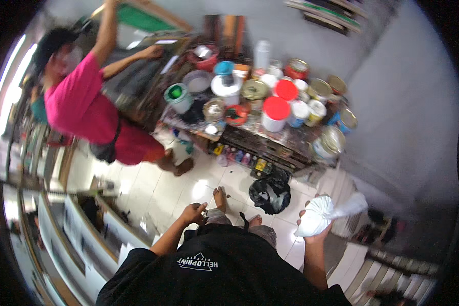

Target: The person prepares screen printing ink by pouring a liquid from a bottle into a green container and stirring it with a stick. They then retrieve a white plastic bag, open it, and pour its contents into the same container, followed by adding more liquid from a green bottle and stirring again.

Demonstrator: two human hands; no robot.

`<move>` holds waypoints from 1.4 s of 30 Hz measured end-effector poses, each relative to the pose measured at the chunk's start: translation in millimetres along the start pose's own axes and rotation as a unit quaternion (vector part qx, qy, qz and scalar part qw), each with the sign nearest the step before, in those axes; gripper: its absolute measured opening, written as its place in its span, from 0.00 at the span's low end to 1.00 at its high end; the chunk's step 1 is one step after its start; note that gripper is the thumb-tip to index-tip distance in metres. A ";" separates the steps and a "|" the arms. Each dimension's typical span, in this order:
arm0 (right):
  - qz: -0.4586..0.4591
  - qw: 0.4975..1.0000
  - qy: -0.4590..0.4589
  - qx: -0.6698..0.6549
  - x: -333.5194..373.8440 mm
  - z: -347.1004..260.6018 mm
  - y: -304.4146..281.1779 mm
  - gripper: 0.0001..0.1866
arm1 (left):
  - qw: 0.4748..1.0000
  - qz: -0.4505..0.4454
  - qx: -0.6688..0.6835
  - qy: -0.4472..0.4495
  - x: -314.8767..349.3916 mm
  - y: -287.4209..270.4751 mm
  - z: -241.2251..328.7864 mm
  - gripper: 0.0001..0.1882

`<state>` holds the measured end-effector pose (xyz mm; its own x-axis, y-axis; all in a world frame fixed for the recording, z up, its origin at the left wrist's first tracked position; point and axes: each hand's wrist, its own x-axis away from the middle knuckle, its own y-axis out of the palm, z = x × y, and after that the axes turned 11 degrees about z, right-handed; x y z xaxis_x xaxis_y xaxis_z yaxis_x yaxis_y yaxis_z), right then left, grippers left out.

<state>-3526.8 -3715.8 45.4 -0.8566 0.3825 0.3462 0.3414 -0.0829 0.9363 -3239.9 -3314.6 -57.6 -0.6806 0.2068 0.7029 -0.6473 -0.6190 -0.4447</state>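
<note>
My right hand is wrapped round a knotted clear plastic bag filled with something white. The bag's gathered top sticks out to the right. My left hand hangs by my thigh with its fingers curled in, and nothing shows in it. Ahead of me stands a worktable crowded with tubs and cans. Among them are a white tub with a red lid, a pale bucket with green inside and a white tub with a blue object on top.
At the left a person in a pink shirt reaches over a dark work surface. A black plastic bag lies on the tiled floor before the table. Small bottles line a low shelf. White panels stand at lower left.
</note>
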 end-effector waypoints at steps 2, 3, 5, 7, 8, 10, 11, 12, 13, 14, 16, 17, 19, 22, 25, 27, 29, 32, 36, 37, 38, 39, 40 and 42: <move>-0.024 0.999 0.046 0.007 -15.1 11.8 20.7 0.49 | 0.987 0.046 0.130 -0.077 10.4 -17.5 -34.5 0.31; -0.022 0.997 0.069 0.029 -28.6 21.2 29.3 0.50 | 0.980 0.070 0.157 -0.096 11.6 -25.5 -56.8 0.32; -0.016 0.990 0.112 0.079 -52.2 40.7 43.3 0.52 | 0.961 0.113 0.212 -0.135 15.5 -33.6 -107.6 0.33; -0.065 0.976 0.203 0.039 -85.9 59.2 33.0 0.56 | 0.952 0.132 0.230 -0.153 15.2 -34.2 -155.1 0.34; -0.077 0.968 0.237 0.019 -93.0 82.3 47.5 0.56 | 0.949 0.145 0.225 -0.166 15.8 -36.0 -167.6 0.34; -0.076 0.953 0.292 0.033 -112.0 116.9 68.4 0.56 | 0.943 0.171 0.217 -0.184 30.9 -33.8 -207.8 0.34; -0.069 0.947 0.307 0.069 -123.6 131.5 78.7 0.56 | 0.944 0.182 0.213 -0.177 30.3 -34.7 -227.3 0.35; -0.076 0.939 0.313 0.121 -138.3 153.0 92.9 0.57 | 0.944 0.193 0.208 -0.170 30.0 -37.4 -242.1 0.35; -0.084 0.928 0.318 0.172 -152.1 174.0 103.0 0.57 | 0.947 0.206 0.178 -0.171 29.6 -35.6 -255.3 0.36; -0.074 0.926 0.328 0.174 -164.8 186.9 101.4 0.57 | 0.950 0.229 0.143 -0.154 17.8 -45.8 -253.7 0.37; -0.068 0.903 0.367 0.216 -185.7 221.4 96.5 0.57 | 0.949 0.230 0.121 -0.178 15.9 -56.5 -276.8 0.39; -0.087 0.885 0.372 0.265 -195.9 237.6 101.2 0.57 | 0.957 0.207 0.111 -0.171 8.3 -65.1 -263.9 0.40; -0.121 0.833 0.422 0.337 -208.4 306.5 122.8 0.52 | 0.963 0.237 0.018 -0.125 17.5 -73.4 -284.4 0.41; -0.077 0.813 0.462 0.346 -269.0 379.1 81.9 0.58 | 0.963 0.215 0.079 -0.138 -1.4 -118.1 -256.5 0.39; -0.175 0.721 0.576 0.344 -288.3 476.5 116.0 0.52 | 0.938 0.270 0.154 -0.155 3.1 -146.6 -247.9 0.36; -0.191 0.697 0.590 0.360 -287.7 535.3 132.1 0.53 | 0.914 0.304 0.204 -0.173 15.1 -157.0 -240.5 0.34; -0.187 0.701 0.564 0.394 -270.5 582.8 154.4 0.52 | 0.899 0.311 0.238 -0.196 29.8 -166.7 -240.2 0.34; -0.157 0.592 0.739 0.280 -283.3 630.4 141.2 0.41 | 0.890 0.314 0.258 -0.205 41.0 -173.3 -248.3 0.34; -0.099 0.538 0.802 0.241 -272.7 701.8 175.2 0.36 | 0.854 0.368 0.312 -0.194 33.8 -196.4 -247.1 0.31; -0.087 0.528 0.809 0.242 -270.8 721.3 185.7 0.36 | 0.856 0.377 0.297 -0.191 28.3 -208.1 -253.4 0.31; -0.108 0.522 0.815 0.229 -271.6 742.1 187.1 0.36 | 0.859 0.375 0.286 -0.200 24.2 -214.2 -257.1 0.31; -0.115 0.526 0.808 0.238 -270.8 760.5 193.8 0.36 | 0.863 0.378 0.271 -0.199 18.6 -228.1 -260.4 0.31; -0.123 0.532 0.800 0.247 -271.2 777.6 202.4 0.35 | 0.856 0.382 0.287 -0.197 10.4 -242.5 -262.6 0.31; -0.134 0.545 0.789 0.250 -275.8 810.3 204.7 0.36 | 0.842 0.390 0.319 -0.192 -9.2 -269.8 -267.6 0.31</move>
<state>-2907.2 -3092.6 93.2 -0.0326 -0.9812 0.1903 -0.1519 0.1931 0.9694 -3150.8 -2946.8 -92.7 -0.5735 -0.6358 0.5166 0.3449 -0.7594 -0.5518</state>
